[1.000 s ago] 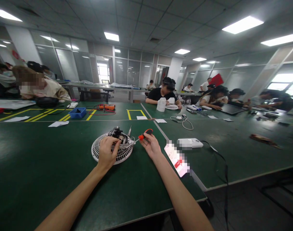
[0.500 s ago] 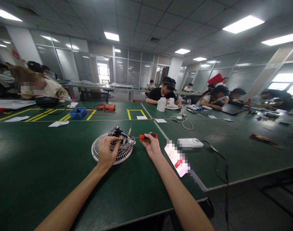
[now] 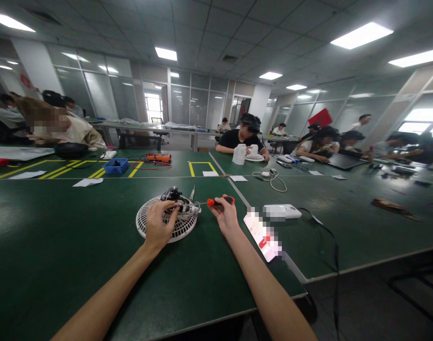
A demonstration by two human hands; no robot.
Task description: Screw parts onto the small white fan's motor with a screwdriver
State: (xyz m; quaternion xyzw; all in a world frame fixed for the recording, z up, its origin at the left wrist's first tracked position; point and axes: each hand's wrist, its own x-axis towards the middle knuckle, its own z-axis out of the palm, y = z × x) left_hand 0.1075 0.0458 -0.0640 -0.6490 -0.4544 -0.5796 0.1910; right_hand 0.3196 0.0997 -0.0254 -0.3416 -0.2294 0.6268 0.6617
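A round white fan grille [image 3: 142,222] lies on the green table, with a black motor assembly [image 3: 171,193] and pale wires on top of it. My left hand [image 3: 160,222] is closed, thumb and fingers pinching a small dark part of that assembly. In my right hand [image 3: 225,215] is a screwdriver [image 3: 216,201] with an orange and black handle, held level. Its thin shaft points left, and the tip reaches the part by my left fingertips; the exact contact is too small to make out. A thin pointed piece [image 3: 193,192] sticks up behind the wires.
Right of my hand lie a lit phone [image 3: 261,239] and a white device [image 3: 282,211] with a dark cable. Farther back are a blue bin [image 3: 116,166], an orange meter [image 3: 158,157], a coiled white cable [image 3: 271,177] and paper slips. Co-workers sit around the tables.
Both hands, the screwdriver and the fan parts keep practically the same places. The view shifts very slightly. In the right background a standing person has moved to the right.
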